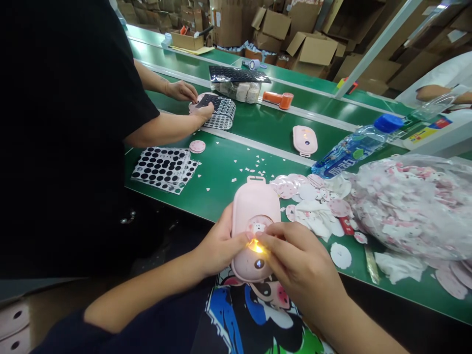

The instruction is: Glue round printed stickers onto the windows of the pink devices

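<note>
A pink rounded plastic device [255, 204] with a strap loop at its far end lies in my left hand [221, 243], whose fingers wrap its left side and thumb rests on its face. A yellow light [255, 246] glows there, above a small round dark display. My right hand [295, 250] pinches at a round sticker [259, 225] with a cartoon face, set in the device's circular recess. Its fingertips partly cover the sticker's edge. Loose round pink and white stickers [306, 189] lie on the green table just beyond my right hand.
A plastic bag [409, 201] of stickers and a blue-capped bottle [357, 145] are at the right. Another pink device [305, 140] and an orange handheld item [278, 100] lie farther back. At left, a co-worker's hands [191, 103] hold a dotted sheet, near more dotted sheets [164, 169].
</note>
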The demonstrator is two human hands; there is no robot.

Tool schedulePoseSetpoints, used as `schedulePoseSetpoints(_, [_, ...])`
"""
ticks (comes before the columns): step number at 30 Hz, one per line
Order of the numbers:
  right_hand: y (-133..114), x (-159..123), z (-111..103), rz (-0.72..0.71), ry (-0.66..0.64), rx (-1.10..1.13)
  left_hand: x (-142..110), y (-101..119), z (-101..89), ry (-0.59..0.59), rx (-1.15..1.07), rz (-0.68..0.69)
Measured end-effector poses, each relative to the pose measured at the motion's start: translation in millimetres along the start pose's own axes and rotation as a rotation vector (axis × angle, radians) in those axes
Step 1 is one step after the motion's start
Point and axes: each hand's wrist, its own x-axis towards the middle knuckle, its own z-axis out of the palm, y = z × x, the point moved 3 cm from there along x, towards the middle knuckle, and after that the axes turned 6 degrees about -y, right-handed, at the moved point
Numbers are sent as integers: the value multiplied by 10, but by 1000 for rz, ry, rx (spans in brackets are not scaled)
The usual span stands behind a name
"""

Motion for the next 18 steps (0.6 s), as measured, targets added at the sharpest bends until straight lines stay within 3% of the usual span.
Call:
schedulePoseSetpoints(4, [23, -19, -24, 2, 59, 17, -9, -24, 12, -49, -63, 39])
schedulePoseSetpoints(8, [150, -72, -1, 187, 226, 173, -45, -23, 16, -79, -196, 113])
schedulePoseSetpoints(13, [239, -121, 323, 371, -39, 809, -110, 25, 29, -40, -193, 133])
schedulePoseSetpoints(15, [231, -125, 364, 393, -50, 905, -117, 30, 34, -31, -170, 130])
schedulePoseSetpoints(18, [206, -128, 335, 390, -40, 871, -111, 21, 32, -18, -137, 128])
